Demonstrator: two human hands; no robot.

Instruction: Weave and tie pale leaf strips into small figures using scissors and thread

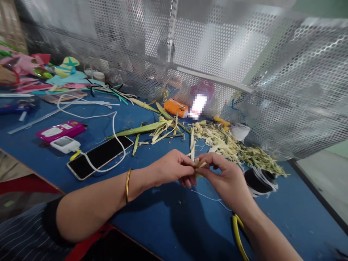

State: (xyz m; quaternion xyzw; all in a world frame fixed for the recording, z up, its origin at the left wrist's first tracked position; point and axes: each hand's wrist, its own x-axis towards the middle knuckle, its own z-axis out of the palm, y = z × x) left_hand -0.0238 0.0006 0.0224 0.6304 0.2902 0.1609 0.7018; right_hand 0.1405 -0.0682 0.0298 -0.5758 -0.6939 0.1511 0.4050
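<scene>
My left hand point(174, 167) and my right hand point(221, 173) meet over the table. Both pinch a small bundle of pale dried husk strips point(199, 165), its short ends poking up between the fingertips. One long cream strip stands up just behind the bundle; whether it joins it I cannot tell. Beyond my hands lies a heap of shredded husk pieces point(217, 139), pale on one side and greenish on the other. Longer green husk leaves point(146, 127) are spread to the left of it. A thin white thread point(206, 197) runs along the table under my right hand.
At right stands a black spool with white thread point(260, 180). Yellow-handled scissors or pliers point(237, 232) lie partly under my right forearm. A phone point(100, 157), white cable, magenta box point(61, 131) and orange packet point(175, 108) occupy the blue table. Perforated metal sheeting point(212, 47) rises behind.
</scene>
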